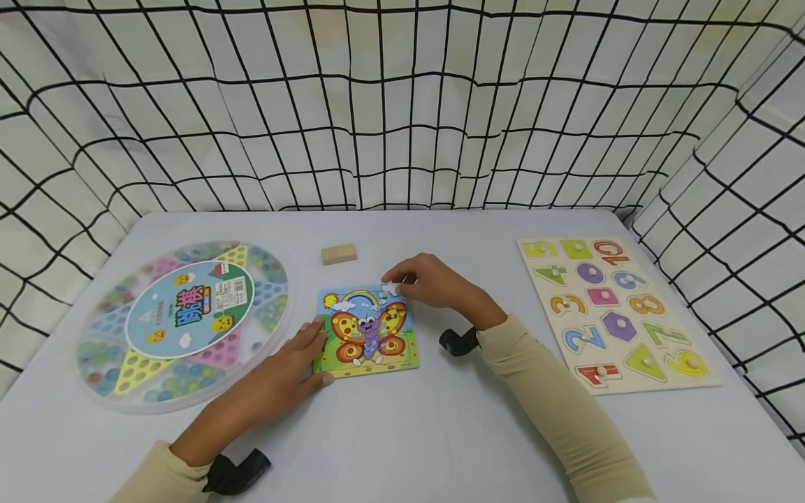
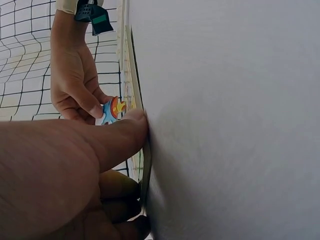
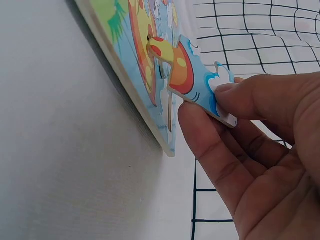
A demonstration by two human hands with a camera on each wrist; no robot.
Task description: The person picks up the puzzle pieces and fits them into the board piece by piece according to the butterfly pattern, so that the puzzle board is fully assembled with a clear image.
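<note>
A butterfly jigsaw puzzle board (image 1: 371,335) lies on the white table between the hands. At its near left corner, my left hand (image 1: 286,374) holds it, fingers along the left edge and thumb at the front edge. My right hand (image 1: 434,281) is over the board's far right corner. Between thumb and fingers it pinches a jigsaw piece (image 3: 200,82), blue with a white cloud and a bit of red and yellow wing. In the right wrist view the piece is tilted above a gap in the board. The left wrist view also shows this piece (image 2: 112,110) in the right hand.
A round Chinese checkers board (image 1: 189,321) with coloured marbles lies at the left. A wooden number and shape puzzle (image 1: 610,314) lies at the right. Beyond the jigsaw sits a small wooden block (image 1: 339,253). Black netting (image 1: 402,133) over white cloth surrounds the table.
</note>
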